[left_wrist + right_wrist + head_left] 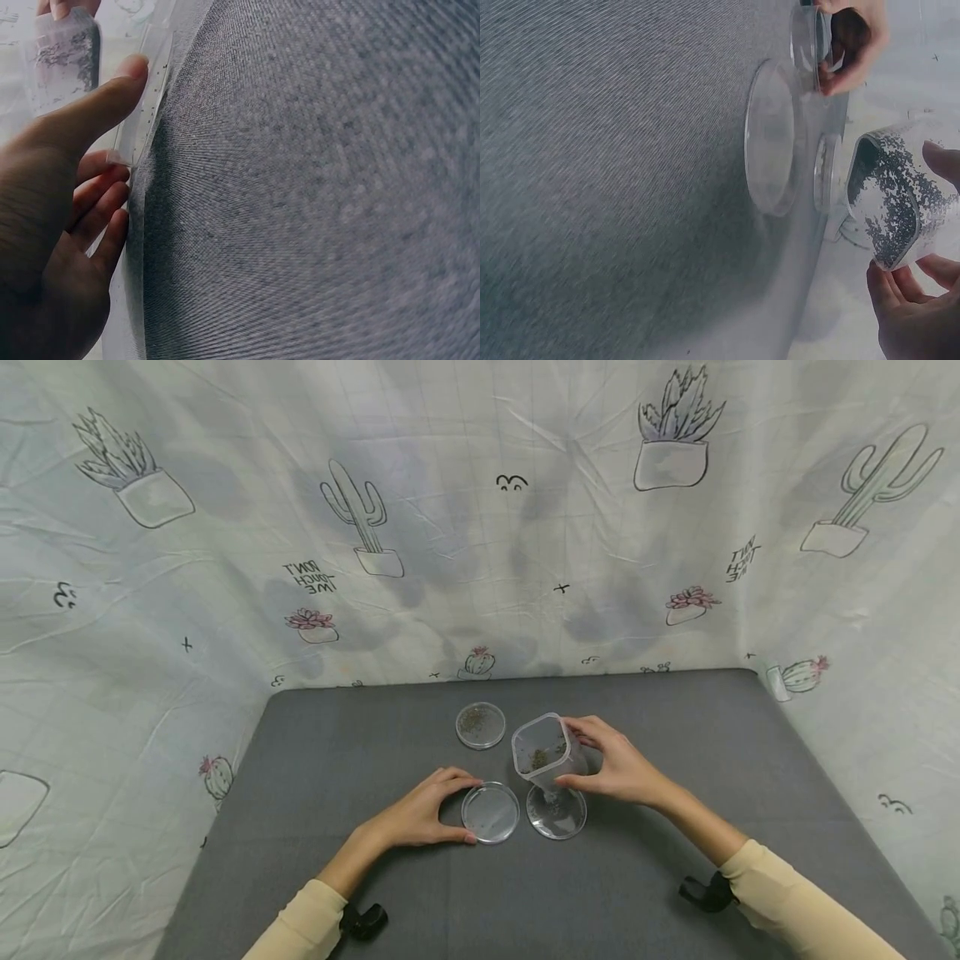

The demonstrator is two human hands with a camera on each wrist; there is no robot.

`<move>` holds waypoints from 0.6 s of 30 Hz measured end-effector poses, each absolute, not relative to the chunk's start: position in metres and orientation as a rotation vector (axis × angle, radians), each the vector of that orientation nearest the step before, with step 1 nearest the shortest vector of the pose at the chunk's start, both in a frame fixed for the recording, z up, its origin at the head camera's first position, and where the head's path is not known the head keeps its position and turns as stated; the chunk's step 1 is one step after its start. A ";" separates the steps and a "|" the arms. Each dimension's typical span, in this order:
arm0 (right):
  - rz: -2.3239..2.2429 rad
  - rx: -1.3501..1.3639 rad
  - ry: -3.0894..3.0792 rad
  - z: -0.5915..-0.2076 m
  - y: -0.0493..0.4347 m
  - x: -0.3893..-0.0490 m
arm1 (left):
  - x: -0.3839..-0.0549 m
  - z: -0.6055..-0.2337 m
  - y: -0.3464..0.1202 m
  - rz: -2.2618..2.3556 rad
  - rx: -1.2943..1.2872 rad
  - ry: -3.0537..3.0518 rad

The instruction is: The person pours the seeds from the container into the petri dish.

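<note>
My left hand (420, 810) pinches a round clear petri dish (491, 814) by its rim, thumb at the near side and fingers at the far side. In the head view this dish sits at table level. My right hand (622, 768) grips a clear plastic tub (567, 766) by its sides. The tub is tilted, its mouth toward the left, with small dark green bits inside; in the right wrist view the tub (900, 195) shows many flakes along its wall. Beneath it lies a clear round lid or dish (557, 821), partly covered by the tub in the head view.
Farther back stands another petri dish (481, 727) with a scatter of brownish-green bits. All stand on a grey cloth-covered table (360, 735). A pale curtain (450, 527) printed with cacti hangs behind and at both sides.
</note>
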State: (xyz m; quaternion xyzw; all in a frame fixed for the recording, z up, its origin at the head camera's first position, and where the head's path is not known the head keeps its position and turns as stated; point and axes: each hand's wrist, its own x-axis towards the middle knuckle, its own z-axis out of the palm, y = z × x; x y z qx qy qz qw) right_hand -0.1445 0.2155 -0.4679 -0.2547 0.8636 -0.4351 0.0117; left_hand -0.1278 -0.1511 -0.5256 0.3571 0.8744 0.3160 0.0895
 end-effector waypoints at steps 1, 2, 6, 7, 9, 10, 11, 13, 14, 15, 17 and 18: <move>-1.362 -0.800 2.688 -0.467 0.213 -0.144 | -0.128 -0.526 -0.151 0.943 1.063 2.600; -1.362 -0.807 2.686 -0.467 0.211 -0.143 | -0.128 -0.526 -0.152 0.944 1.063 2.600; -1.346 -0.823 2.684 -0.465 0.201 -0.138 | -0.126 -0.526 -0.154 0.947 1.065 2.591; -1.339 -0.825 2.685 -0.465 0.199 -0.137 | -0.126 -0.526 -0.155 0.945 1.066 2.590; -1.316 -0.827 2.692 -0.464 0.196 -0.135 | -0.125 -0.525 -0.156 0.943 1.070 2.582; -1.307 -0.833 2.696 -0.464 0.194 -0.134 | -0.125 -0.525 -0.156 0.943 1.071 2.578; -1.291 -0.840 2.704 -0.464 0.192 -0.133 | -0.125 -0.525 -0.156 0.940 1.071 2.576; -1.267 -0.860 2.711 -0.464 0.189 -0.130 | -0.124 -0.526 -0.157 0.934 1.072 2.573; -1.254 -0.861 2.716 -0.463 0.187 -0.129 | -0.124 -0.526 -0.158 0.934 1.073 2.572; -1.245 -0.865 2.718 -0.463 0.186 -0.128 | -0.124 -0.526 -0.159 0.932 1.073 2.572; -1.229 -0.869 2.721 -0.463 0.183 -0.126 | -0.123 -0.526 -0.160 0.934 1.078 2.572; -1.224 -0.867 2.722 -0.463 0.181 -0.125 | -0.123 -0.525 -0.161 0.936 1.081 2.571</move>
